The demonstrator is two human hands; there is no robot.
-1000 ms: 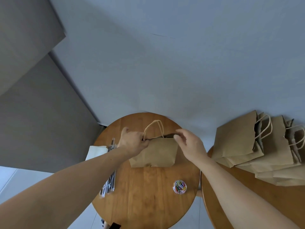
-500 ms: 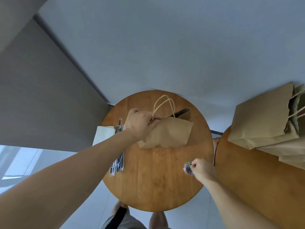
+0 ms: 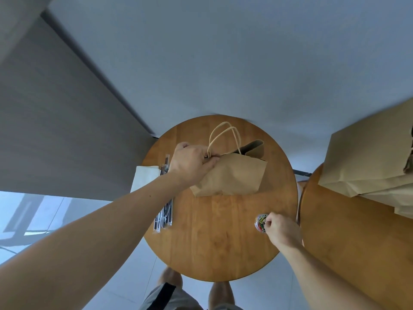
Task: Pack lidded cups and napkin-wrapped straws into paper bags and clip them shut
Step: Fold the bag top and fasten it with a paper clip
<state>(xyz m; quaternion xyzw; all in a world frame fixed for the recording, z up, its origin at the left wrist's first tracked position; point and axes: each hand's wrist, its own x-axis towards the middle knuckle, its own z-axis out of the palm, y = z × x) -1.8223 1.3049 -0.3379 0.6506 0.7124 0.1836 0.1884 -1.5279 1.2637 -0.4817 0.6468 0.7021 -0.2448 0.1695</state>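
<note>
A brown paper bag (image 3: pixel 234 177) stands on the round wooden table (image 3: pixel 214 238), its twine handles sticking up. My left hand (image 3: pixel 192 164) pinches the bag's top edge at its left end, holding the mouth together; the right end of the mouth gapes open. My right hand (image 3: pixel 280 229) is at the small clear tub of coloured paper clips (image 3: pixel 260 221) near the table's right edge, fingers curled at its top. Whether a clip is between the fingers is hidden. What the bag holds is not visible.
Wrapped straws (image 3: pixel 165 211) and a white napkin stack (image 3: pixel 145 180) lie at the table's left edge. A second wooden table (image 3: pixel 348 242) stands close on the right, carrying several paper bags (image 3: pixel 366 157). A wall rises behind; my legs show below.
My right hand left the bag's top and dropped to the paper clip tub at the front right. My left hand kept its pinch on the bag, whose right end has sprung open.
</note>
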